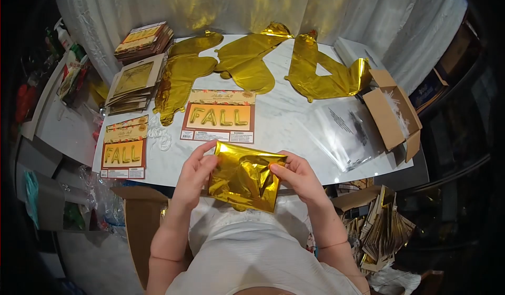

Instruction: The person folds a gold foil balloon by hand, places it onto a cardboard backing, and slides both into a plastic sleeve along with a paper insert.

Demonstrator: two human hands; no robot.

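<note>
A folded gold foil balloon is stretched between my two hands at the table's front edge. My left hand pinches its left side, and my right hand grips the right side with the thumb on top. Just beyond it lies a printed FALL package card. Three flat gold foil letter balloons are spread along the back: an F-shaped balloon, a folded-over balloon whose letter I cannot make out, and an L-shaped balloon.
Stacked FALL packages and a pile of cards stand at left, near another FALL package and white string. Clear plastic bags lie beside an open cardboard box. Below right, a box holds many cards.
</note>
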